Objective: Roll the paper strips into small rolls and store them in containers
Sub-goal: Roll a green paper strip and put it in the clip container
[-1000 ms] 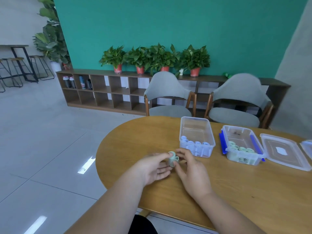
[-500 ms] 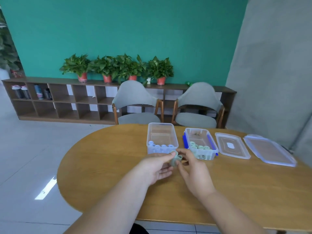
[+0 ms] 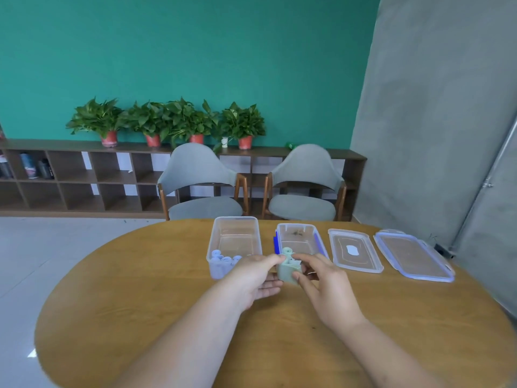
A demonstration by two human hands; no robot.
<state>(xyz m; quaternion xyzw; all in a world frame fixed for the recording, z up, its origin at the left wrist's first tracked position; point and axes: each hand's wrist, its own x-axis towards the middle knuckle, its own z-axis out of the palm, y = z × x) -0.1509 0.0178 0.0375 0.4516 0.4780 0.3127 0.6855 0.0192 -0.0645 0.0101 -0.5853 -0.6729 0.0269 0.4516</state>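
Wooden table (image 3: 140, 303); lid label (image 3: 352, 250) seemingly blank

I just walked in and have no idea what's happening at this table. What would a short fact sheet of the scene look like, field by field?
Activity: both hands work a green paper strip at the wooden table
Left hand: pinches the strip's top
Right hand: thumb and fingers curled round the strip
Left container: open, blue rolls at its near end
Right container: open, blue clips, near end hidden by the hands
First lid: flat, beside the right container
Second lid: flat, farther right
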